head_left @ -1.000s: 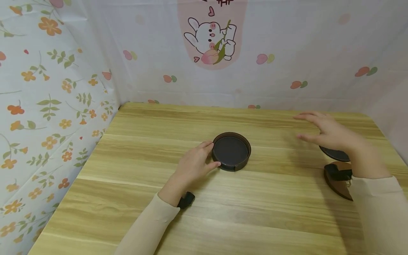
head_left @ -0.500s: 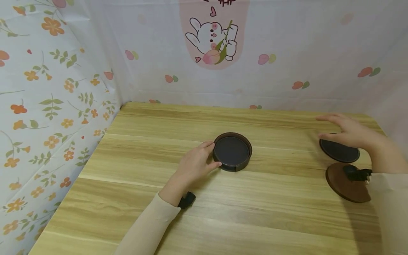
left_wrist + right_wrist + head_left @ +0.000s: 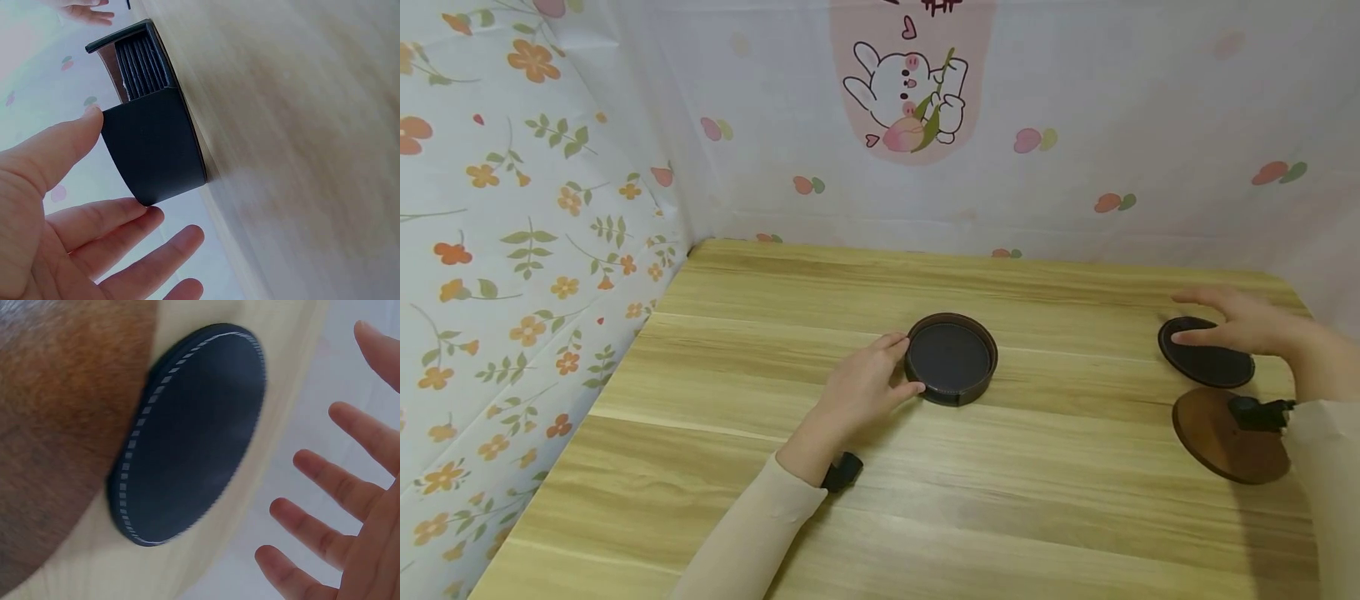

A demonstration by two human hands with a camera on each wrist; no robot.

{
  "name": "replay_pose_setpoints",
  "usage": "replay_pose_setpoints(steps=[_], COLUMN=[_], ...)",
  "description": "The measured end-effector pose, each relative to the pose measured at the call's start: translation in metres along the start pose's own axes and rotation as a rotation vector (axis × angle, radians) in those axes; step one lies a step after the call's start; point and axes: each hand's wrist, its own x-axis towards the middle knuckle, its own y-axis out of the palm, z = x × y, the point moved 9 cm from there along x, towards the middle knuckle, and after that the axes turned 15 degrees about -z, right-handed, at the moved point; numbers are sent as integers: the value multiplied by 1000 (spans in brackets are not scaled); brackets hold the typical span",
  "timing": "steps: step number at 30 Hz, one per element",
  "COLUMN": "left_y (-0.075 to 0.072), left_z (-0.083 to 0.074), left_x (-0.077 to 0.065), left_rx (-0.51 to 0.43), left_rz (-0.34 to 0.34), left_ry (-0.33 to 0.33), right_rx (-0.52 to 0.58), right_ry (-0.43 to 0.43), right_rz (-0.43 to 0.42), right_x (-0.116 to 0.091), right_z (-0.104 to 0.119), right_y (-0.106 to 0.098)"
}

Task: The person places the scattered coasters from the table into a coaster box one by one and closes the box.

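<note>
A round black coaster holder (image 3: pixel 988 373) with a brown inside stands mid-table. Several black coasters (image 3: pixel 142 65) show stacked through its side gap; the top coaster (image 3: pixel 950 358) fills it in the head view. My left hand (image 3: pixel 859 387) holds the holder's left side, thumb at the near edge and fingertips at the far edge. On the right lies a single black stitched coaster (image 3: pixel 190 440). Over it hovers my right hand (image 3: pixel 1251 323), fingers spread and apart from it in the right wrist view.
Just nearer than the single coaster, a brown round board (image 3: pixel 1213 442) is on the table, partly covered by the right wrist camera (image 3: pixel 1261 414). Printed cloth (image 3: pixel 760 108) hangs along the table's back and left side. Bare wood (image 3: pixel 1000 500) shows in front of the holder.
My right hand has moved right and slightly lower, to above the single coaster, leaving more of the coaster and brown board visible. My left hand stays at the holder.
</note>
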Motion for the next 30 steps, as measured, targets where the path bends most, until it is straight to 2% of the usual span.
replay_pose_setpoints(steps=[8, 14, 22, 30], left_y=[0, 0, 1, 0], left_z=[0, -1, 0, 0], left_x=[-1, 0, 0, -1], left_rx=[-3, 5, 8, -1], left_rz=[11, 9, 16, 4], left_ry=[-11, -1, -22, -17], right_rx=[63, 98, -17, 11], right_ry=[39, 8, -32, 73], right_rz=[63, 66, 31, 93], right_x=[-4, -5, -3, -8], right_z=[-18, -16, -15, -22], right_y=[19, 24, 22, 30])
